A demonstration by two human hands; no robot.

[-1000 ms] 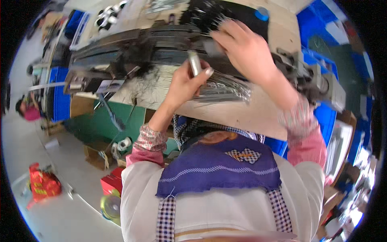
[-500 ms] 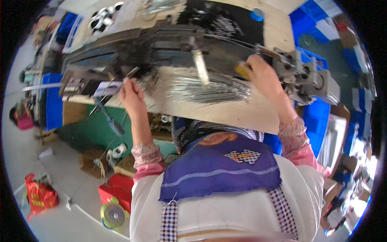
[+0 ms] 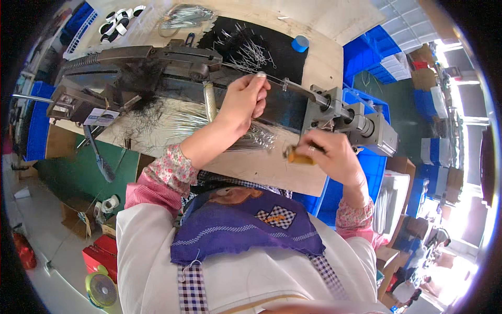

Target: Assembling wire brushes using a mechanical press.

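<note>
My left hand (image 3: 244, 102) is closed in a pinch over the long dark metal machine (image 3: 180, 93). Its thumb and fingertips meet at a thin metal wire (image 3: 277, 82), which runs toward the spindle (image 3: 325, 102) on the right. My right hand (image 3: 332, 155), slightly smeared, is wrapped round a yellow-handled tool (image 3: 302, 158) at the bench's front right, just below the spindle; the kind of its working end cannot be made out. Between my arms, a pile of thin metal wires (image 3: 256, 137) lies on the bench, partly behind my left forearm.
Twisted wire pieces (image 3: 253, 52) lie on a black mat (image 3: 219, 34) behind the machine, beside a blue cap (image 3: 300, 43). Black-and-white rolls (image 3: 116, 25) fill a tray at the far left. Dark bristles (image 3: 144, 97) litter the machine's left part. Blue bins (image 3: 368, 52) stand right.
My left hand has gone from the machine's left end rightward to the wire by the spindle. My right hand has come nearer with the yellow-handled tool. The whole view has also shifted.
</note>
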